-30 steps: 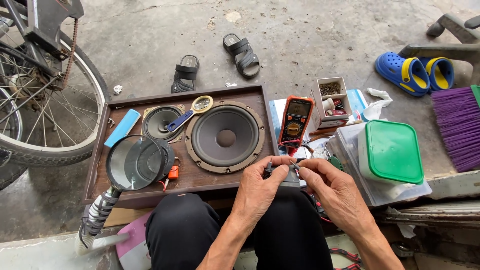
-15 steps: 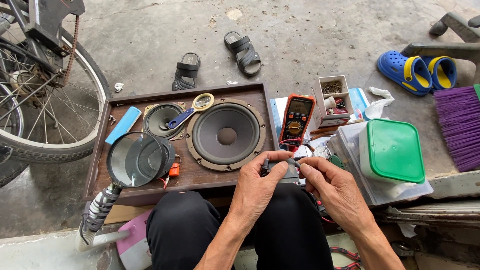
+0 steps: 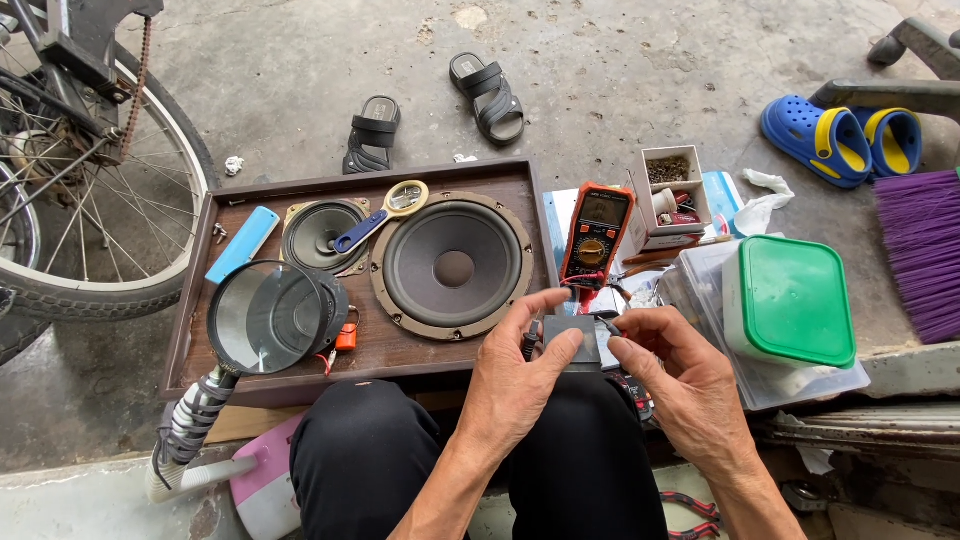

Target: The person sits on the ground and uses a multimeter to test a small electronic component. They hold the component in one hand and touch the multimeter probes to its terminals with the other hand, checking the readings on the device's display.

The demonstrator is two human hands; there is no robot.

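Hands: left hand (image 3: 520, 375) and right hand (image 3: 672, 372) pinch 1 small grey part (image 3: 571, 338) beside the multimeter (image 3: 596, 233); speaker cabinet (image 3: 190, 330) lies open, unfinished.

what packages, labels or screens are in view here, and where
Multimeter: orange and black, grey screen on top, right of the speaker panel.
Small cardboard box: open, beside the multimeter.
Clear plastic tub: green lid, far right.
No signs seen.

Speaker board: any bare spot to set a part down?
Bare wood on the board below the big speaker, between the orange clip and the left hand. Its left half is crowded, as is the floor around the meter.
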